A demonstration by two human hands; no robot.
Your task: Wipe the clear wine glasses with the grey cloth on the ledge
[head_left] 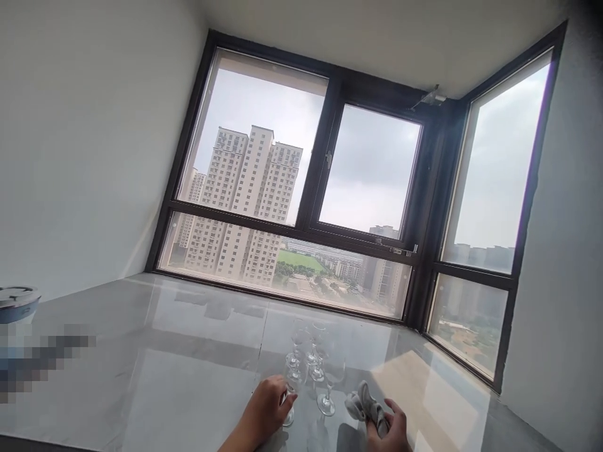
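Several clear stemmed glasses (311, 358) stand in a cluster on a glossy grey surface (188, 370) near the bottom middle. My left hand (268, 408) has its fingers closed round the stem of the nearest glass (294, 383), which stands upright on the surface. My right hand (391, 430) sits at the bottom edge and grips a crumpled grey-white cloth (365, 405). Another glass (330, 392) stands between my two hands, touched by neither.
A large black-framed corner window (325, 176) fills the far wall, with tower blocks outside. A blue-and-white lidded container (16, 301) sits at the left edge, above a pixelated patch. White walls close in on both sides.
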